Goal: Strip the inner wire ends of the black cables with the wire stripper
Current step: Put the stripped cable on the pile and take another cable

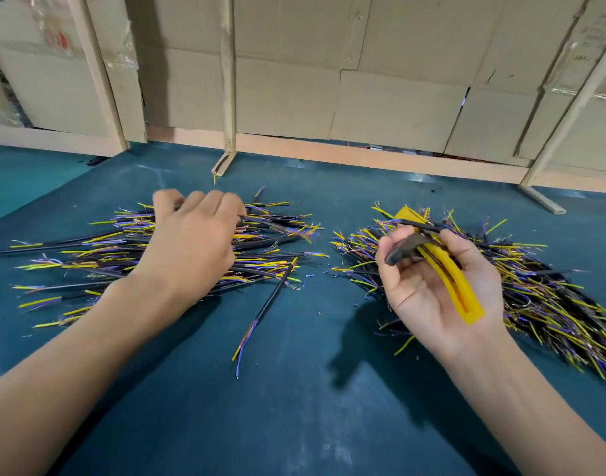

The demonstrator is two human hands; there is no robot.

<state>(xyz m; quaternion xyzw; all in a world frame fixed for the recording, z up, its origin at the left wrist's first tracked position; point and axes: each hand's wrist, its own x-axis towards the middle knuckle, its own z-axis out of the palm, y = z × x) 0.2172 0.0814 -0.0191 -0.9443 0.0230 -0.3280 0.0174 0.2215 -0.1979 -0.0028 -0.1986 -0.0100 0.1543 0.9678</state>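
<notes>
Two heaps of short black cables with yellow, blue and brown inner wires lie on the teal table. My left hand reaches palm down into the left heap, its fingers curled among the cables; whether it grips one is hidden. My right hand, palm up over the right heap, holds the wire stripper with yellow handles and dark jaws, together with a black cable piece lying across its fingertips. A single black cable lies loose between the heaps, its coloured wires pointing towards me.
A cardboard wall with wooden battens stands along the table's far edge. A wooden foot and another foot jut onto the teal table. Small scraps of insulation lie scattered between the heaps.
</notes>
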